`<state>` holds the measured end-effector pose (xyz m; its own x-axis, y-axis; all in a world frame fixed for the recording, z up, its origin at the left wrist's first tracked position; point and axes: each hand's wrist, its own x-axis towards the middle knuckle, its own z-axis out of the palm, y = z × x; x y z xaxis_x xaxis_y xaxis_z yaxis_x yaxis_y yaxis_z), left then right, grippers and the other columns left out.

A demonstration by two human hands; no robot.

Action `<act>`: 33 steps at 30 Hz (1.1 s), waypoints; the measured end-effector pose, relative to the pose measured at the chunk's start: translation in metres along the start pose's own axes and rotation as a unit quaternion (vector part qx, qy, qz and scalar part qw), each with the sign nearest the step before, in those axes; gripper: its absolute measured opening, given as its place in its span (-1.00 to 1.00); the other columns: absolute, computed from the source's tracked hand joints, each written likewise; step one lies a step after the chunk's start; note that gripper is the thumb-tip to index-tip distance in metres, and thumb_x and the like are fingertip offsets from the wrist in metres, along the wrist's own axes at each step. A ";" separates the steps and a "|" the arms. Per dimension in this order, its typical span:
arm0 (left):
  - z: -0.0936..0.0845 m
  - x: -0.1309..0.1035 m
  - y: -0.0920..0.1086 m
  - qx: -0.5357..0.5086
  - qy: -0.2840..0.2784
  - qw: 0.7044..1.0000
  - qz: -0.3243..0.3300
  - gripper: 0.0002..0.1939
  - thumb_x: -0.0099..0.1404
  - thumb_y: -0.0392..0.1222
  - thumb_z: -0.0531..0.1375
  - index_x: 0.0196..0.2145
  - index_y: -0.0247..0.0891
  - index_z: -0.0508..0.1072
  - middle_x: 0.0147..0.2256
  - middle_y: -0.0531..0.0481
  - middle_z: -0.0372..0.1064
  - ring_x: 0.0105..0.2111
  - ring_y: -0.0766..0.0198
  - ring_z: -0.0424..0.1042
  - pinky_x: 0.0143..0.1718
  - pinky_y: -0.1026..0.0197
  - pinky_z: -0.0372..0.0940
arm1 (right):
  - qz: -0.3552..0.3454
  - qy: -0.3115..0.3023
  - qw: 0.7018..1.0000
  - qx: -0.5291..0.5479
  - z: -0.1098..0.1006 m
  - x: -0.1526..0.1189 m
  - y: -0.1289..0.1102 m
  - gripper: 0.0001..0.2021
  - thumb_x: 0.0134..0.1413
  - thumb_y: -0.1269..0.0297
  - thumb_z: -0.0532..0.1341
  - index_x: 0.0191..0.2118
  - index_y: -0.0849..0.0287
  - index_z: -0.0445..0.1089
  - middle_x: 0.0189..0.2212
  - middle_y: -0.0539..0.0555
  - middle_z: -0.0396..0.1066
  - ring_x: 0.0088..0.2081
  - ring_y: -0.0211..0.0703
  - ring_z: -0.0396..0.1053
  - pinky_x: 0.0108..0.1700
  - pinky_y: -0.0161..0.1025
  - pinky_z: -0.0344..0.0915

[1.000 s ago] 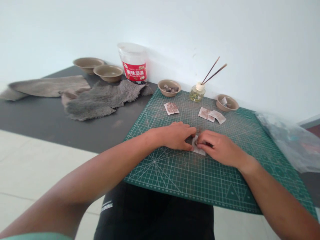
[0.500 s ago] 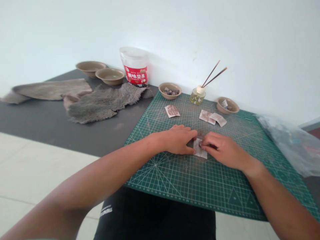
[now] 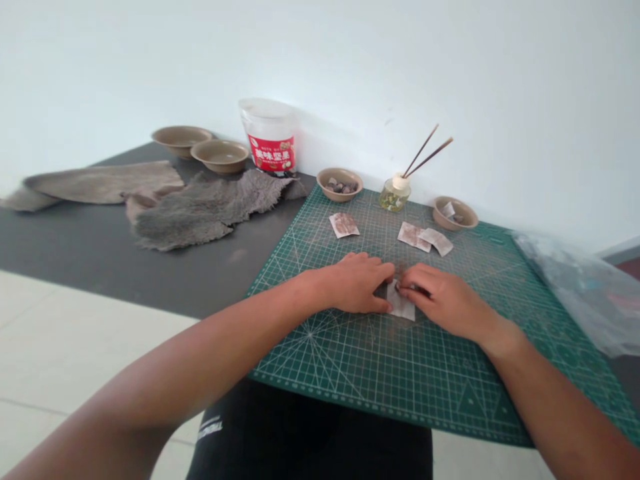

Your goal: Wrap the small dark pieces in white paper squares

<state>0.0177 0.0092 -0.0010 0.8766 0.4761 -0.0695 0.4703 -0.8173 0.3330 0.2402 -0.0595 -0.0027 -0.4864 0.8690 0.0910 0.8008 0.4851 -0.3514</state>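
Note:
A small pale square sheet (image 3: 403, 308), paper or thin cloth, lies flat on the green cutting mat (image 3: 350, 360). My left hand (image 3: 359, 283) rests at its left side, thumb and forefinger apart and pressing its edge. Over the sheet's upper right, my right hand (image 3: 434, 293) is closed in a pinch. A small dark bit shows at those fingertips, too small to name. Behind the hands lie a brown-smeared square (image 3: 345, 225), a second smeared square (image 3: 413, 236) and a paler one (image 3: 437, 241) overlapping it.
One small bowl (image 3: 326, 193) holds several dark lumps; another (image 3: 463, 223) holds pale and grey pieces. Between them stands a reed diffuser (image 3: 395, 197). Grey hide (image 3: 200, 210), two bowls (image 3: 220, 160) and a red-labelled tub (image 3: 273, 150) are left; a plastic bag (image 3: 575, 287) is right.
My right fingertips have shifted slightly left across the sheet. My left hand stays at the sheet's edge. The whole view has dipped a little lower in the picture.

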 end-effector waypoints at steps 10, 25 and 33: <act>0.001 0.000 0.001 -0.001 0.006 1.000 -0.003 -0.61 0.30 0.14 0.22 -0.09 -0.18 0.34 -0.11 -0.10 0.38 -0.11 0.01 0.35 -0.06 0.03 0.20 | -0.005 -0.023 1.000 0.003 -0.004 -0.002 -0.001 -0.90 0.31 0.30 0.15 -0.26 0.10 0.39 -0.25 0.04 0.41 -0.23 -0.14 0.41 -0.15 -0.16 0.32; 0.004 0.001 0.000 0.004 0.013 1.000 0.001 -0.58 0.29 0.17 0.22 -0.08 -0.19 0.33 -0.10 -0.12 0.37 -0.11 -0.03 0.35 -0.06 -0.03 0.22 | -0.049 -0.076 0.996 0.016 -0.007 -0.001 -0.002 -0.86 0.34 0.35 0.11 -0.24 0.09 0.39 -0.24 0.04 0.43 -0.22 -0.15 0.41 -0.17 -0.19 0.32; 0.001 0.001 0.002 0.010 0.004 1.000 -0.007 -0.58 0.28 0.16 0.23 -0.11 -0.20 0.33 -0.11 -0.12 0.37 -0.11 -0.01 0.35 -0.07 0.00 0.23 | -0.040 -0.085 0.995 0.019 -0.006 -0.001 -0.005 -0.86 0.33 0.35 0.12 -0.24 0.09 0.41 -0.26 0.02 0.44 -0.24 -0.17 0.41 -0.19 -0.20 0.32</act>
<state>0.0192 0.0077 -0.0011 0.8696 0.4892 -0.0670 0.4838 -0.8170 0.3138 0.2387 -0.0624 0.0047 -0.6032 0.7967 -0.0373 0.7446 0.5457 -0.3843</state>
